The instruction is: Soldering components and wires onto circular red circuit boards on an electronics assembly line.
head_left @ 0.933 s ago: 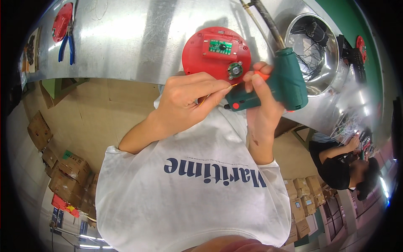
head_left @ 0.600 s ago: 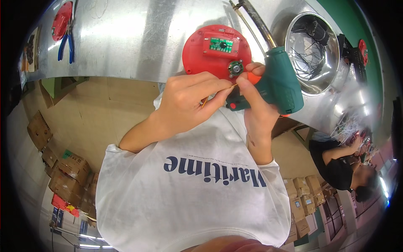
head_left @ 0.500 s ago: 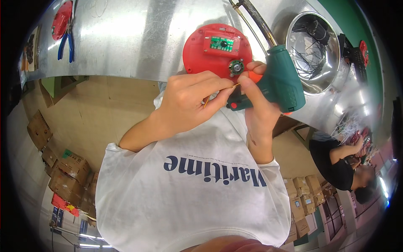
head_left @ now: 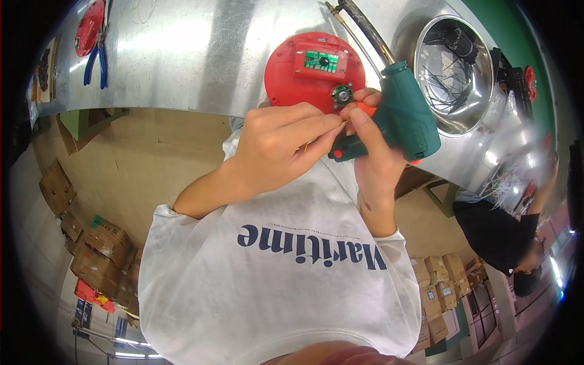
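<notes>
Left hand (head_left: 277, 146) pinched on thin wire (head_left: 322, 137); right hand (head_left: 371, 146) wrapped round green soldering gun (head_left: 404, 118). Beyond fingertips, red round casing (head_left: 292, 73) flat on metal bench (head_left: 182, 55), green circuit board (head_left: 322, 61) exposed. Steel bowl (head_left: 480, 115) farther right.

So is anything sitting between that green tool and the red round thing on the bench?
Nothing visible does. The green soldering gun in the right hand sits right beside the red disc, with only the person's own fingertips near its edge.

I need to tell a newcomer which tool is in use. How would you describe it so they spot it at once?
On the metal bench, find the red disc. Just right of it, the right hand grips a green pistol-shaped soldering gun, the only green tool, with an orange trigger.
</notes>
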`<state>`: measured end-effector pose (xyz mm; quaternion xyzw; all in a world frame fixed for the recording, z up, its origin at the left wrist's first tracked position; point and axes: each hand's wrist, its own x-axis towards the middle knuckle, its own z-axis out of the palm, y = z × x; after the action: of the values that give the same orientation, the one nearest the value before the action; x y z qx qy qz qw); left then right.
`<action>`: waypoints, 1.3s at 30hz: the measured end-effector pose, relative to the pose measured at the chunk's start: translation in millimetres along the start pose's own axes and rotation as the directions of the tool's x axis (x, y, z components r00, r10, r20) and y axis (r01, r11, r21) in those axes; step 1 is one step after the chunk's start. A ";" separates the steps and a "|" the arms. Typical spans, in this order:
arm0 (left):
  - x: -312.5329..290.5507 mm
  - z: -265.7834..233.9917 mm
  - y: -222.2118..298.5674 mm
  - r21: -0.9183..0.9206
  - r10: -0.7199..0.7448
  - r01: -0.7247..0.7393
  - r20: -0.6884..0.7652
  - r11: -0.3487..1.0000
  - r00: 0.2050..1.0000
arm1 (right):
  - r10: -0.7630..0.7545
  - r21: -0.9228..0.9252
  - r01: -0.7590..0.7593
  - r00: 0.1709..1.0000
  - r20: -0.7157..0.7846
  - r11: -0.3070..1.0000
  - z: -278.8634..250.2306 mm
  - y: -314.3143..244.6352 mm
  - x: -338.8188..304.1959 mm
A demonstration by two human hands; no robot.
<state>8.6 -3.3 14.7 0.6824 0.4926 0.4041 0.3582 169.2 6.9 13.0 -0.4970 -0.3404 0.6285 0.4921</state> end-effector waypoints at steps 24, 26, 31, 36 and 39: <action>-4.4 7.0 -6.0 0.062 0.138 -0.129 -0.160 0.990 0.978 | -0.092 0.008 0.092 0.996 0.005 0.996 0.8 1.8 -3.6; -2.8 4.8 0.1 -0.014 0.025 -0.027 -0.140 1.000 0.990 | -0.098 -0.010 0.098 0.995 0.013 0.995 -1.2 3.8 -1.8; -2.0 0.5 -3.5 -0.040 0.030 -0.033 -0.084 0.999 0.996 | 0.001 0.017 -0.001 1.000 -0.013 1.000 -2.3 3.8 0.8; -1.9 -4.8 0.4 -0.115 -0.090 0.089 -0.003 0.989 0.996 | 0.043 0.094 -0.042 0.999 -0.004 0.995 1.3 3.6 4.0; -1.7 -4.6 0.6 -0.159 -0.170 0.165 -0.017 0.973 0.985 | 0.091 0.129 -0.089 0.996 -0.003 0.988 3.0 1.6 6.5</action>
<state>4.4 -4.7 16.9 0.6019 0.5204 0.4205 0.4359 165.7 12.9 10.5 -0.4821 -0.2742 0.6684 0.4957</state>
